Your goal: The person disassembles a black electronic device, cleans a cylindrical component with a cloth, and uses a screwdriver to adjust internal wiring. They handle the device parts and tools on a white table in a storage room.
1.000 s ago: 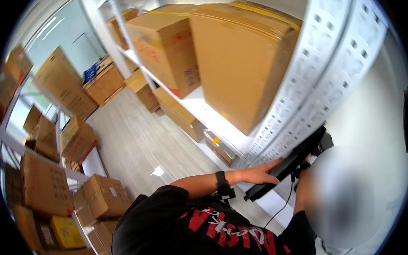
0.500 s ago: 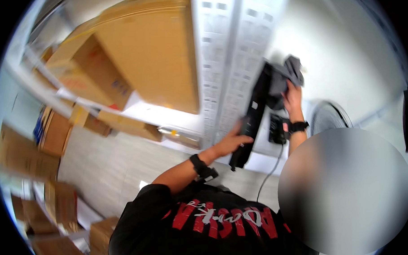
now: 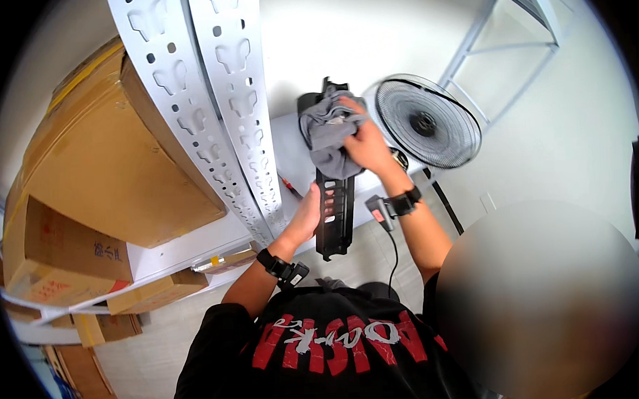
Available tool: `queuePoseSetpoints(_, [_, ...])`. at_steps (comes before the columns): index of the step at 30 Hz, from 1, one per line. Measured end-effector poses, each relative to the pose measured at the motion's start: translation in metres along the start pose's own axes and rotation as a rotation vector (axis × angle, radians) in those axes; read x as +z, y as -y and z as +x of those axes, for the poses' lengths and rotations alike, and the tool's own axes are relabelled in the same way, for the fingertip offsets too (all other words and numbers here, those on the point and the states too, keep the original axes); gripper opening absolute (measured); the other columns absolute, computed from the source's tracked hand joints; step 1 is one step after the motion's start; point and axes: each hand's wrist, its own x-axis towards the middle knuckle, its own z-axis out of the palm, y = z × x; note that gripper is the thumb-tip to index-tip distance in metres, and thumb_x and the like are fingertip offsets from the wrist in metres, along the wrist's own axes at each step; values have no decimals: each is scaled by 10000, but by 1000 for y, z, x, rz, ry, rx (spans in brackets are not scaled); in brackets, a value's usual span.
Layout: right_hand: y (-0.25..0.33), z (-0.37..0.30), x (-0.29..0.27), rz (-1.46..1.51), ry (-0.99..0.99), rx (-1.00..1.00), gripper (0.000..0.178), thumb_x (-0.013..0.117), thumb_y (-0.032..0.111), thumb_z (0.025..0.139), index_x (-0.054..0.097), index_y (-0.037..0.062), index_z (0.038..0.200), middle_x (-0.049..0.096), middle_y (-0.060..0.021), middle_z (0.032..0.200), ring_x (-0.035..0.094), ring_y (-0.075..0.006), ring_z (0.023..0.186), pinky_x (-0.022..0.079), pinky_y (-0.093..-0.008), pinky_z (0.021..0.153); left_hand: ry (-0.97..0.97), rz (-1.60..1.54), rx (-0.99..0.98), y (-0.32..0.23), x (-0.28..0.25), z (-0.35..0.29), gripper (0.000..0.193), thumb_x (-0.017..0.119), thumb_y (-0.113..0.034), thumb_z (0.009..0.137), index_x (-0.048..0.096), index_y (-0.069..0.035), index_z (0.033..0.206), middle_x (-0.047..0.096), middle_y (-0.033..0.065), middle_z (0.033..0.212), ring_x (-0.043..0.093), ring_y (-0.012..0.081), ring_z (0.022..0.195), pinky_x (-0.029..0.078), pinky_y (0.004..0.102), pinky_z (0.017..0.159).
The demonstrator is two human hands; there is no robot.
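Note:
A long black plastic frame with rectangular openings stands roughly upright in the middle of the view. My left hand grips its left side near the lower part, some fingers showing through the openings. Bunched over the frame's upper part is a grey cloth, which hides much of that end. My right hand is closed on the cloth and presses it against the frame. Close to my right wrist is a small black device with a cable hanging down.
A wire-guarded fan stands right of my right hand on a white shelf surface. A red-and-black tool lies by the perforated metal posts. Large cardboard boxes fill the left shelves. A metal rack is at far right.
My view has turned right, so the posts and boxes sit further left. The frame has gone from slanted to nearly upright. The cloth now lies over its upper part.

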Motion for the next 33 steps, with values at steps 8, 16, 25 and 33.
queuePoseSetpoints(8, [47, -29, 8, -260, -126, 27, 300, 635, 78, 712, 604, 35, 1007, 578, -200, 1032, 539, -412, 1006, 471, -426, 832, -81, 201, 184, 2, 10, -16, 757, 252, -662, 939, 480, -7, 1244, 539, 86, 1101, 532, 145, 919, 470, 301, 835])
queuePoseSetpoints(16, [70, -82, 20, -260, -165, 168, 317, 672, 94, 730, 553, 23, 1015, 530, -199, 1037, 547, -420, 968, 469, -410, 821, 26, 60, 63, -8, 5, -14, 671, 312, -630, 951, 473, -61, 1268, 543, 69, 1163, 542, 149, 944, 475, 306, 844])
queuePoseSetpoints(25, [73, -148, 10, -142, 198, 293, 226, 657, 57, 708, 587, 15, 919, 593, -172, 982, 576, -377, 958, 472, -386, 828, 220, -48, 102, -8, -7, -1, 668, 326, -577, 969, 413, -24, 1335, 542, 97, 1230, 549, 192, 1101, 454, 342, 973])
queuePoseSetpoints(33, [71, -171, -27, -190, 500, 174, 260, 587, 92, 728, 609, 35, 981, 642, -155, 989, 599, -361, 960, 479, -394, 844, 63, 106, 199, -13, 1, 1, 627, 403, -595, 944, 349, -132, 1363, 476, 52, 1186, 505, 129, 949, 473, 270, 773])
